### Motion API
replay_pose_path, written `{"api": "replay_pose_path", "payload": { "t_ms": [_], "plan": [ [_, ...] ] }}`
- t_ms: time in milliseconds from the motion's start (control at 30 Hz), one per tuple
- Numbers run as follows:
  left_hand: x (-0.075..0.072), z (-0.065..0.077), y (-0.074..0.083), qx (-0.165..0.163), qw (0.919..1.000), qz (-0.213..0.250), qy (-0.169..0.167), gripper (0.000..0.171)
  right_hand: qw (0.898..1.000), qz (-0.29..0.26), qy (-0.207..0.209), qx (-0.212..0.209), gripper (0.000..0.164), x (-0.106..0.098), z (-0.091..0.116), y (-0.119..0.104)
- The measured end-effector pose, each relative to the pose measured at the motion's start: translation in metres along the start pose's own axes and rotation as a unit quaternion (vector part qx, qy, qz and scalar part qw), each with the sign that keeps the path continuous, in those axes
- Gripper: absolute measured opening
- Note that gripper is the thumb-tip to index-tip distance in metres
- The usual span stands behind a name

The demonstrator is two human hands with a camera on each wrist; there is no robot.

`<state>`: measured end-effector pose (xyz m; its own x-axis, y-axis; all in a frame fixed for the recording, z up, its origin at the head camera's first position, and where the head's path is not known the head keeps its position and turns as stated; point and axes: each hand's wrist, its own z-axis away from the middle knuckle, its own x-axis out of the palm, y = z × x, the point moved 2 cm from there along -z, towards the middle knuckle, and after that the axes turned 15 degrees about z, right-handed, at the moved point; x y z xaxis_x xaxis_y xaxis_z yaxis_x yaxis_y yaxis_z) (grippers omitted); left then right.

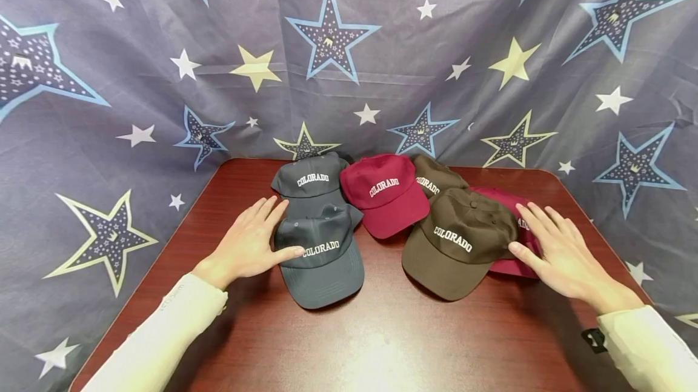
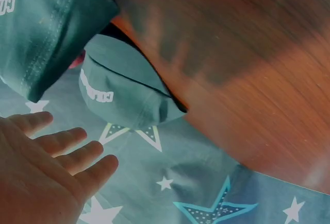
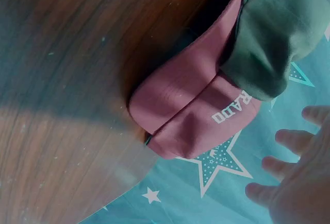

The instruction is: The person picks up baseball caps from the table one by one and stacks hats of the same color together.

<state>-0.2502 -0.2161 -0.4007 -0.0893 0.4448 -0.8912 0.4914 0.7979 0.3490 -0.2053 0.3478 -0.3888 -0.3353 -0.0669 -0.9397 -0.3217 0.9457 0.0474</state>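
Observation:
My left hand (image 1: pixel 251 243) is spread beside a dark grey-blue baseball cap (image 1: pixel 322 274), its thumb over the crown's side. A second grey-blue cap (image 1: pixel 313 165) sits behind that one, partly covered by it. On the other side, my right hand (image 1: pixel 564 255) has its fingers extended over a maroon cap (image 1: pixel 515 266), the thumb at the edge of a dark brown cap (image 1: pixel 463 228). That brown cap overlaps the maroon one. In the wrist views, the left palm (image 2: pixel 41 177) and right palm (image 3: pixel 304 183) hold nothing. The caps read COLORADO in white.
Between the two groups lies another maroon cap (image 1: pixel 382 183), with a second brown cap (image 1: pixel 436 177) tucked behind it. All lie on a reddish-brown wooden table (image 1: pixel 371 343). A star-patterned grey cloth (image 1: pixel 382 89) hangs behind the table and at both sides.

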Motion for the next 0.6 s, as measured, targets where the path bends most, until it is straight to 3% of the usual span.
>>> {"api": "replay_pose_path", "payload": {
  "t_ms": [267,600],
  "plan": [
    [0.002,-0.009,0.013,0.023,0.9995,0.007,0.02,0.109,1.0,0.0,0.004,-0.006,0.078,0.0,-0.003,-0.005],
    [0.011,-0.021,0.026,0.034,0.9992,0.02,0.01,0.105,1.0,-0.001,0.01,-0.02,0.078,-0.003,-0.005,-0.017]
  ]
}}
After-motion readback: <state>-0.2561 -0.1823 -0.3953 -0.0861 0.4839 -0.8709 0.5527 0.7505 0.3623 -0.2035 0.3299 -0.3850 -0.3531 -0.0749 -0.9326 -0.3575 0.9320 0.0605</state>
